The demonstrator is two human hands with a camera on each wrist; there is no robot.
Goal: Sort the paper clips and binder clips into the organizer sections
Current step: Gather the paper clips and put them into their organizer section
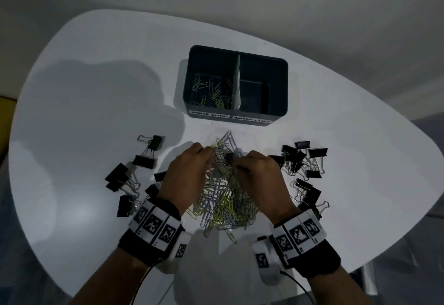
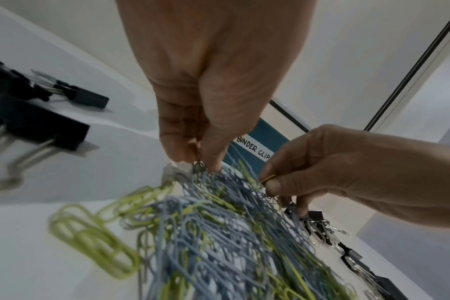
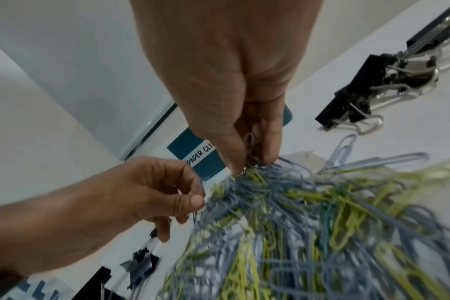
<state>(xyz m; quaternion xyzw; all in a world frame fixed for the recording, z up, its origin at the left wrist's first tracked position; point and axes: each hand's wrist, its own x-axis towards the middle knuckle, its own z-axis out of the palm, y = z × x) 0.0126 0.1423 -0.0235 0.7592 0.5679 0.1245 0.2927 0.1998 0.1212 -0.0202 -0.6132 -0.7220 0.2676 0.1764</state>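
A tangled heap of blue and green paper clips lies in the middle of the white table. My left hand pinches clips at the heap's far end, thumb against fingers. My right hand pinches clips right beside it. The dark organizer stands just beyond, its two sections labelled PAPER CLIPS and BINDER CLIPS. Several paper clips lie in the left section; the right section looks bare. Black binder clips lie in a left group and a right group.
The white table has a curved edge that falls away close behind my wrists. A white divider splits the organizer. Binder clips flank both forearms closely. Cables run from the wrist bands off the near edge.
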